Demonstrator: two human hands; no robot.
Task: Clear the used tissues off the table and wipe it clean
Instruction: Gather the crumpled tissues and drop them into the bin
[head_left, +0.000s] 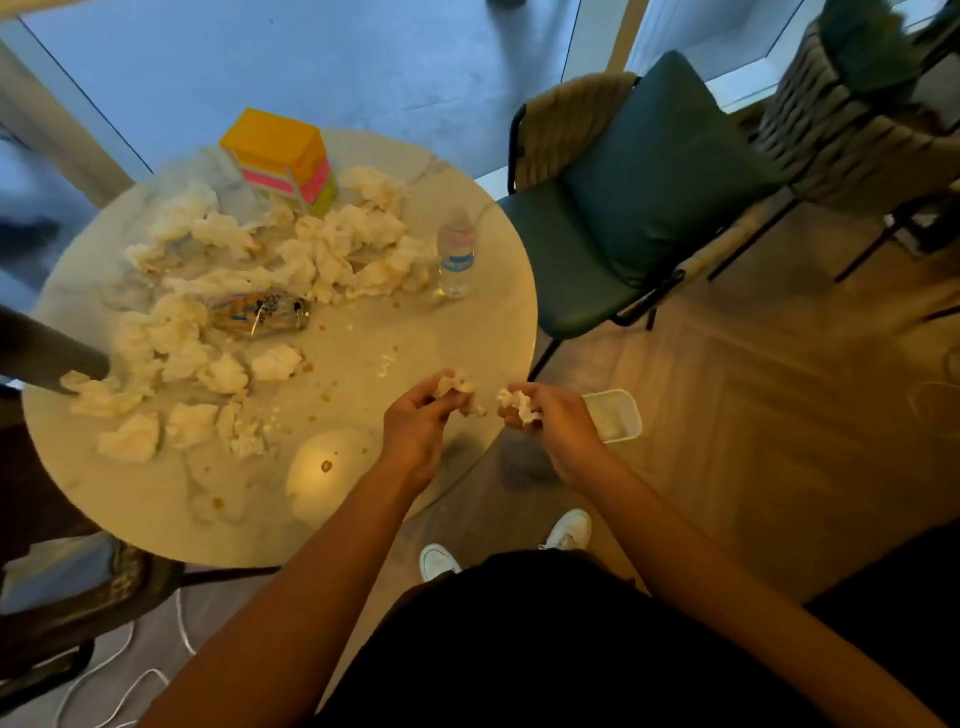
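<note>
well, the round marble-look table (467, 322) takes up most of the scene, its top spotted with small brown stains and scattered crumbs. beside it on the far right stands a green cushioned chair (623, 208), and a second woven chair (852, 130) sits further right again. across the left and middle of the table lies a big heap of crumpled used tissues (332, 249), loosely piled and touching one another. a yellow and pink tissue box (283, 158) stands at the far edge, just behind the heap. a clear water bottle (456, 254) stands upright at the right end of the pile, and a bottle lying on its side (260, 314) rests among the tissues nearer the middle. on the floor, just off the table's near right edge, sits a small white bin (613, 415). the person's left hand (415, 421) curls round one tissue wad (457, 392) over the table's edge; the right hand (556, 421) pinches another wad (517, 405) just beside the bin. white shoes (569, 530) show below.
</note>
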